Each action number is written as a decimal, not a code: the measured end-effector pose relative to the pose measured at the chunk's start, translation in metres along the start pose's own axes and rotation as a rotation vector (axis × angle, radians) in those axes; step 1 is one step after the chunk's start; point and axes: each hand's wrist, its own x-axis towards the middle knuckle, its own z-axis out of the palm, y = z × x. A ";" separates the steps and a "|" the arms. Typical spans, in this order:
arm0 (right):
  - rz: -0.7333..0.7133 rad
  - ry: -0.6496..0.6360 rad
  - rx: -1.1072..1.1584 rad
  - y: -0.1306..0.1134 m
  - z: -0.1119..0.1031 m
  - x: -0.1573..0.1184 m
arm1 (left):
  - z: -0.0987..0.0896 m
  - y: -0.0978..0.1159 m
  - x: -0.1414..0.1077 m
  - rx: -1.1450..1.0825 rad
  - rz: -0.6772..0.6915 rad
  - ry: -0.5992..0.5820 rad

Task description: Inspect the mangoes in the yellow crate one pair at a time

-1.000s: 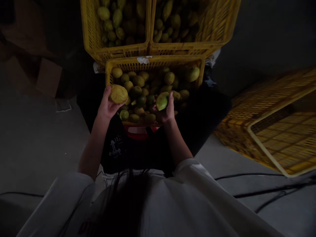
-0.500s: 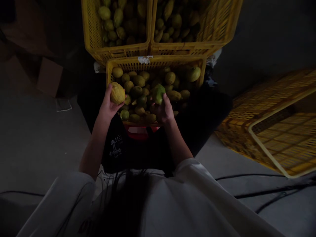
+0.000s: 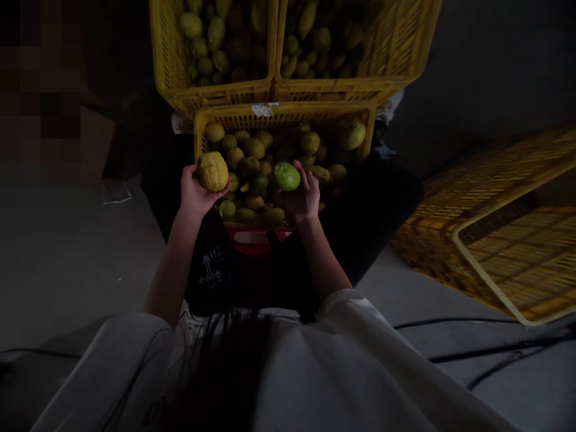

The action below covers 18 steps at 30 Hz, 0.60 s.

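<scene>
Very dim overall, with weak light falling on the near yellow crate (image 3: pixel 283 114) and its fruit, deep shadow around, far-left corner pixelated.

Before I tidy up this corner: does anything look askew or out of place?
Yes. The yellow crate at right lies tipped on its side on the floor, holding no fruit, while the three crates ahead stand upright and full. Black cables trail loosely across the floor nearby.

The rough, pitted yellow citrus fruit (image 3: pixel 213 171) looks matt beside the smooth, slightly glossy green citrus fruit (image 3: pixel 287 176), both above a slotted yellow plastic crate (image 3: pixel 283 113).
</scene>
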 end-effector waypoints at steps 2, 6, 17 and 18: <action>-0.029 0.024 0.059 0.001 0.000 0.001 | -0.002 -0.001 0.002 0.035 0.019 -0.001; -0.037 0.056 0.117 -0.001 -0.004 0.004 | 0.001 0.002 0.000 0.069 0.043 0.023; -0.107 0.084 0.236 -0.002 -0.005 0.002 | 0.008 0.007 -0.011 -0.031 0.063 0.029; -0.110 0.085 0.240 0.000 -0.006 0.003 | 0.007 0.007 -0.010 -0.034 0.056 0.030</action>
